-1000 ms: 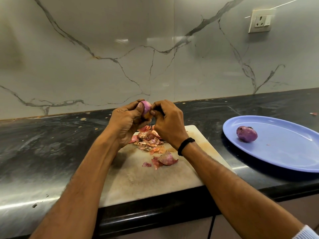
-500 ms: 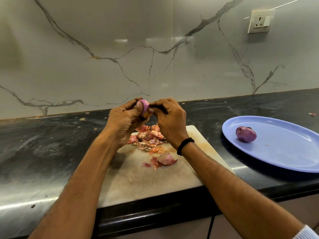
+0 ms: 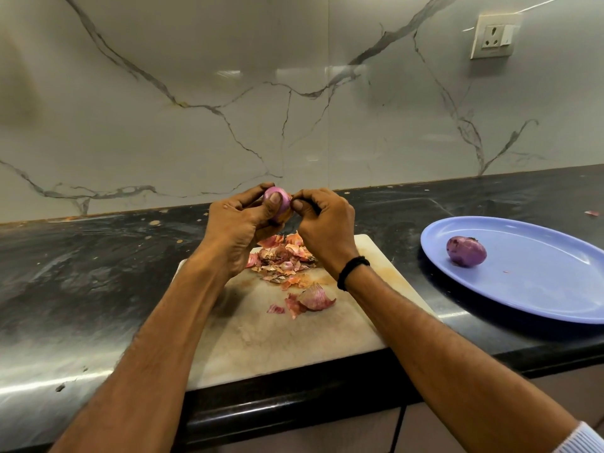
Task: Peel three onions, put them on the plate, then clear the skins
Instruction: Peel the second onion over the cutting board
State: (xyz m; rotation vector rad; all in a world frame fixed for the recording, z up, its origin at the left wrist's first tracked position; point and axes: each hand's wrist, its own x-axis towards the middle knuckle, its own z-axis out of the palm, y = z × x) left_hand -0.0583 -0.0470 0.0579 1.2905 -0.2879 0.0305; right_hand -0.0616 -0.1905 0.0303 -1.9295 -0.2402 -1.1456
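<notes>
My left hand [image 3: 240, 223] grips a small purple onion [image 3: 280, 198] above the far end of the pale cutting board [image 3: 277, 341], its thumb lying across the onion. Against the onion's right side, my right hand [image 3: 322, 223] pinches at the skin with curled fingertips. A heap of pink and brown onion skins [image 3: 284, 259] lies on the board under the hands, with a few larger pieces [image 3: 310, 300] nearer to me. One peeled onion [image 3: 466, 251] rests on the blue plate [image 3: 539, 289] at the right.
The black stone counter [image 3: 98, 282] runs along a marble-patterned wall. A wall socket [image 3: 493, 35] sits at the upper right. A stray skin scrap [image 3: 592, 213] lies on the counter behind the plate. The board reaches the counter's front edge.
Both hands have lifted slightly with the onion and the left thumb has shifted over it. The skins and the plate have not moved.
</notes>
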